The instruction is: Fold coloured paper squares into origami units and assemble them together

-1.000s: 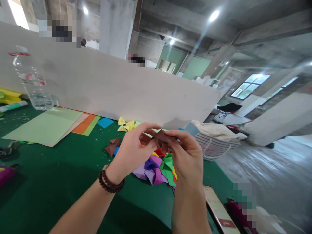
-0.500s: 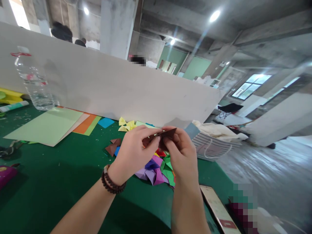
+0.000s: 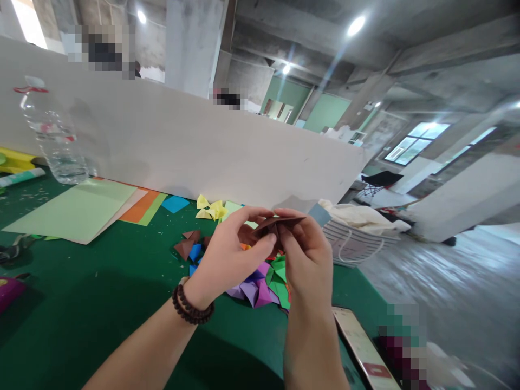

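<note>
Between my two hands is a small piece of folded brown paper [image 3: 280, 222], raised above the green table. My left hand [image 3: 239, 249] pinches its left side with thumb and fingers, and a beaded bracelet circles that wrist. On the other side my right hand [image 3: 309, 254] grips the paper, its thumb pressed near the middle fold. Below and behind the hands lies a pile of folded paper pieces [image 3: 260, 290] in purple, green and other colours, partly hidden. Brown folded pieces [image 3: 184, 247] rest left of the pile, and yellow ones [image 3: 211, 208] lie farther back.
Flat coloured sheets [image 3: 77, 208] lie at the left, near a clear plastic bottle [image 3: 60, 141]. A white partition [image 3: 203, 146] borders the table's [image 3: 101, 314] far side. At the right are a striped bag [image 3: 357, 244] and a phone [image 3: 361, 346]. A purple object [image 3: 11, 292] sits at the left edge.
The brown paper has been turned and its folds now spread wider between my fingers. Both hands have shifted slightly, still holding it.
</note>
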A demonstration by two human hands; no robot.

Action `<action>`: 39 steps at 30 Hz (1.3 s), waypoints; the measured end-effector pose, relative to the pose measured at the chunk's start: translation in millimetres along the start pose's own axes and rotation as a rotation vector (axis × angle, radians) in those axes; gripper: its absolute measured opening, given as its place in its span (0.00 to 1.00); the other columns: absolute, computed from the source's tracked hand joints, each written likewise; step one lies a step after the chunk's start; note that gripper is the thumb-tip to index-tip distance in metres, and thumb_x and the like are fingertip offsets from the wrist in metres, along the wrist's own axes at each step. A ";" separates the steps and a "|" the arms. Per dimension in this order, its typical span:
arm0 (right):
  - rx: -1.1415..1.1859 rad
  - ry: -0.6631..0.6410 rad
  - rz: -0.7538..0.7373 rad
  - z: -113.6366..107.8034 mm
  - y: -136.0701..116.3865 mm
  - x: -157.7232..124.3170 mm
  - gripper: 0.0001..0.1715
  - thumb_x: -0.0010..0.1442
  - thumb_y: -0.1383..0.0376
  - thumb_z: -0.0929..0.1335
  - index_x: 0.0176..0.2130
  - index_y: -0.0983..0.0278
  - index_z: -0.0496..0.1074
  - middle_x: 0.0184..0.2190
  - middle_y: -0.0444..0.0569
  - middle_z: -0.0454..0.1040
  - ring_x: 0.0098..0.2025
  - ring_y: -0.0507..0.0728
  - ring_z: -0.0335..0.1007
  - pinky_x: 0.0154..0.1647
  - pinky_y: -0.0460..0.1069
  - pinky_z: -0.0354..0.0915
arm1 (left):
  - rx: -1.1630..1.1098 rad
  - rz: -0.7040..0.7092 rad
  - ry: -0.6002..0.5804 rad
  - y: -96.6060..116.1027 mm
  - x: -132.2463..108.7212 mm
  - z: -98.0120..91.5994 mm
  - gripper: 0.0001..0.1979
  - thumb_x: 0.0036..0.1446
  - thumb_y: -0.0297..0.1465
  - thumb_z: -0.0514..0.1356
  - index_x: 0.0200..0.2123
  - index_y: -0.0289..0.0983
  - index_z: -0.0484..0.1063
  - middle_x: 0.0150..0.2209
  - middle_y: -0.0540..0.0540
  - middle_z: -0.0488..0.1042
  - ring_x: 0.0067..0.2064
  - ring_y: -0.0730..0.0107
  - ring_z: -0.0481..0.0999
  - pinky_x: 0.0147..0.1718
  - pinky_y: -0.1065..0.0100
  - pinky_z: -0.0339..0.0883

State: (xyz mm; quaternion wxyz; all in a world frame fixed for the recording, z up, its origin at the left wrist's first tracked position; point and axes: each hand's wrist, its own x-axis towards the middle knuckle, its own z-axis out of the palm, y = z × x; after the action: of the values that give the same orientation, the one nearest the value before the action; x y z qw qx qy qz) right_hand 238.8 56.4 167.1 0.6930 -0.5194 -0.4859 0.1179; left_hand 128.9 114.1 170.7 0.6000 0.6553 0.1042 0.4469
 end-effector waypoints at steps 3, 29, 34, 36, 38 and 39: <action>0.003 -0.031 0.030 1.1 -2.4 -0.7 0.09 0.61 0.63 0.64 0.41 0.56 0.72 0.36 0.45 0.76 0.34 0.54 0.73 0.29 0.47 0.68 | -0.061 -0.016 0.082 -1.3 1.7 1.7 0.11 0.54 0.24 0.57 0.41 0.37 0.71 0.40 0.45 0.74 0.34 0.74 0.76 0.32 0.71 0.75; -0.046 -0.107 -0.316 -8.4 14.4 3.4 0.15 0.56 0.74 0.69 0.39 0.55 0.77 0.34 0.45 0.74 0.36 0.53 0.71 0.35 0.49 0.70 | -0.230 0.024 0.239 -5.9 2.8 8.0 0.09 0.50 0.19 0.59 0.35 0.35 0.70 0.32 0.49 0.74 0.34 0.75 0.76 0.33 0.74 0.72; 0.045 -0.086 -0.327 -8.4 14.2 4.6 0.15 0.55 0.76 0.68 0.35 0.57 0.77 0.32 0.44 0.73 0.34 0.52 0.71 0.31 0.47 0.69 | -0.111 0.140 0.171 -8.6 1.9 6.2 0.15 0.50 0.17 0.56 0.39 0.37 0.71 0.36 0.49 0.74 0.38 0.75 0.76 0.35 0.75 0.72; 0.097 -0.081 -0.311 -7.9 12.0 4.5 0.14 0.53 0.76 0.69 0.34 0.57 0.77 0.31 0.44 0.73 0.32 0.51 0.71 0.27 0.46 0.68 | -0.047 0.196 0.140 -7.8 1.4 5.5 0.17 0.51 0.17 0.55 0.41 0.38 0.71 0.37 0.49 0.74 0.39 0.76 0.76 0.35 0.76 0.72; 0.136 -0.083 -0.296 -7.6 10.6 4.2 0.15 0.52 0.77 0.70 0.34 0.57 0.76 0.31 0.43 0.73 0.31 0.51 0.71 0.26 0.45 0.68 | -0.001 0.249 0.108 -7.0 1.3 5.1 0.17 0.52 0.17 0.55 0.43 0.39 0.72 0.38 0.49 0.73 0.39 0.75 0.75 0.36 0.75 0.72; 0.148 -0.084 -0.293 -7.7 10.4 4.2 0.15 0.51 0.77 0.70 0.33 0.57 0.76 0.31 0.43 0.74 0.32 0.51 0.72 0.27 0.44 0.69 | 0.021 0.275 0.100 -6.8 1.4 4.9 0.17 0.53 0.17 0.55 0.42 0.39 0.72 0.39 0.48 0.73 0.39 0.75 0.75 0.37 0.74 0.72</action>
State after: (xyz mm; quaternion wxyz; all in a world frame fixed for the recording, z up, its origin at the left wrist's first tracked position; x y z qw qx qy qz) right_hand 250.6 59.0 160.9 0.7182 -0.3851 -0.5749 0.0727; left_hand 135.9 113.4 166.0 0.5200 0.6465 0.0479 0.5561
